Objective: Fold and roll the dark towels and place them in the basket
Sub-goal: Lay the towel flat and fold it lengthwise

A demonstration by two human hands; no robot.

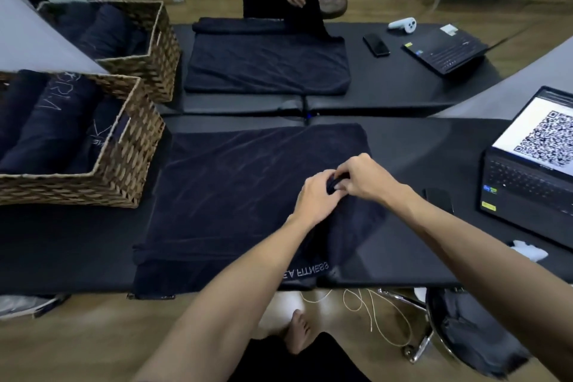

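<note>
A dark navy towel [235,195] lies spread flat on the black table in front of me, its near edge with white lettering hanging over the table's front. My left hand [316,198] and my right hand [362,178] meet at the towel's right side, both pinching a bunched fold of the cloth between them. A woven basket [124,164] stands at the left on the table and holds several rolled dark towels [52,124].
A second woven basket [155,49] with towels sits behind the first. Across the far table another person handles a dark towel [266,62]. A laptop [527,164] stands at the right; a phone [376,44], a white controller [403,24] and another laptop [446,48] lie farther back.
</note>
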